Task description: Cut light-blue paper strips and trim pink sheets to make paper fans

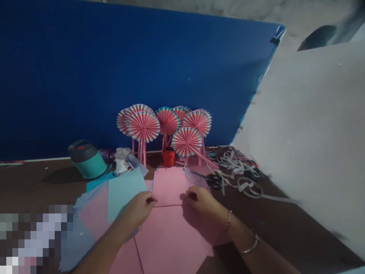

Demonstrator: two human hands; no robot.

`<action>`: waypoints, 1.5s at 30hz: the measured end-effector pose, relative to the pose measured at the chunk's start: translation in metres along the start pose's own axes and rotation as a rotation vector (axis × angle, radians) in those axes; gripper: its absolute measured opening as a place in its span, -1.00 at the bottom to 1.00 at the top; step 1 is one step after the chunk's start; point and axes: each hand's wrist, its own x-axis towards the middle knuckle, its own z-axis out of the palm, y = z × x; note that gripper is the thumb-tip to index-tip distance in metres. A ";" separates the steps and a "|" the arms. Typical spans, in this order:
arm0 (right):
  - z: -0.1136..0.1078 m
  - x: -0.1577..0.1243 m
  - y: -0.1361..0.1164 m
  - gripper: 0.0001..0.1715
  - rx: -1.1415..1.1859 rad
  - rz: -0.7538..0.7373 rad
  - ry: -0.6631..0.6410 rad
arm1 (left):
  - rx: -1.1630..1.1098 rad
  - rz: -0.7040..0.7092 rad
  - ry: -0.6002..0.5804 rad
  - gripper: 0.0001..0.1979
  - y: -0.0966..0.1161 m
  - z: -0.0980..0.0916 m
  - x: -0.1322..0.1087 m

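A small pink paper sheet (pixel 170 186) lies on larger pink paper (pixel 176 236) in front of me. My left hand (pixel 142 203) has its thumb and fingers pinched at the sheet's lower left corner. At the right edge, my right hand (pixel 200 198) is closed with curled fingertips on the same sheet. A straight crease or edge runs between the two hands. Light blue paper (pixel 125 190) is beside my left forearm. Black-handled scissors (pixel 214 180) rest just beyond my right hand.
Several round pleated paper fans (pixel 143 126) on pink sticks stand against the blue board (pixel 171 57). A red pot (pixel 169 157) is among them. A teal and black container (pixel 88 160) stands left. Cut paper strips (pixel 234 163) and a tape roll (pixel 249 187) lie right.
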 end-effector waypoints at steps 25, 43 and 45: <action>0.012 -0.013 -0.029 -0.78 -0.584 -0.362 -0.129 | 0.739 0.405 -0.171 -0.57 0.032 0.016 -0.017; 0.000 -0.016 -0.048 -0.85 -0.729 -0.189 -0.270 | 0.767 0.044 -0.227 -0.60 0.042 0.004 -0.025; -0.001 -0.015 -0.044 -0.86 -0.715 -0.205 -0.271 | 0.746 -0.006 -0.193 -0.62 0.038 0.002 -0.023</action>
